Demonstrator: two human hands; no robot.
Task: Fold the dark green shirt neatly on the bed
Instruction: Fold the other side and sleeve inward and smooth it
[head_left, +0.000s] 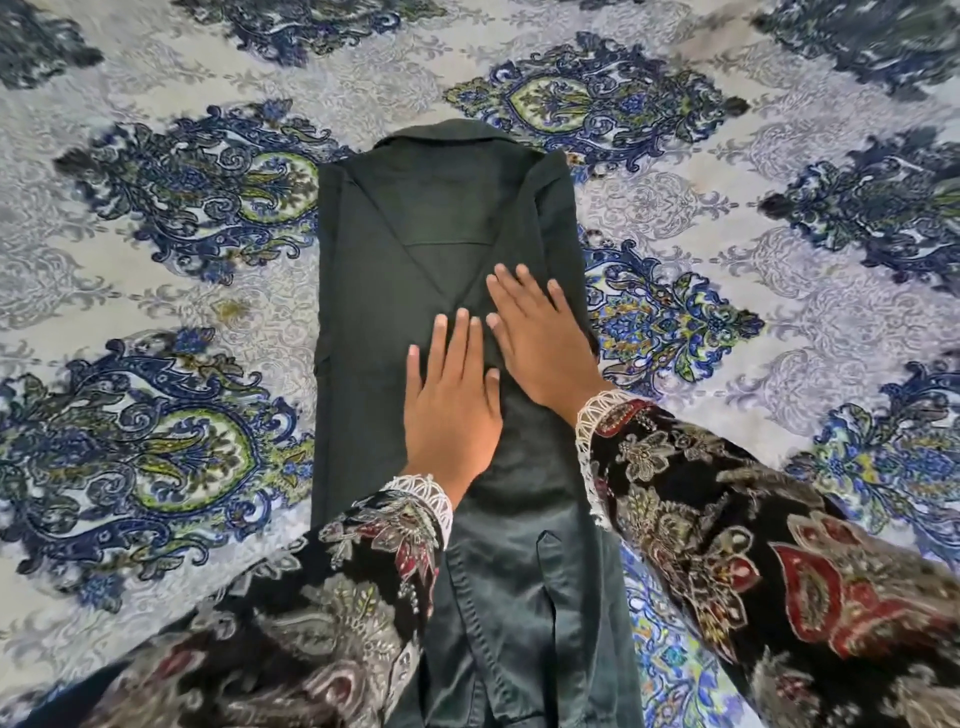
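Shirt (447, 218) lies flat in the middle of the bed (779, 291), a long dark green strip running from the near edge away toward the far side. Collar at the far end, pointing away. Both sides folded in over the back — the folded edges meet in a V shape just past the fingertips. Near end of the shirt reaches the bottom of the view, with a buttoned cuff or placket showing there between the two sleeves.

Left hand (451, 402) flat on the shirt, palm down, fingers straight and a little apart, pressing the cloth near the middle of the strip. Right hand (540, 340) flat too, palm down, fingers straight and spread, a bit farther up than the left and nearer the shirt's right edge. Hands just beside each other, left thumb close to the heel of the right hand — holding nothing, only pressing.

Sleeves (727, 519) black with red and grey flowers and white lace at the wrists.

Bed covered by a pale sheet with big blue and green swirly shapes.
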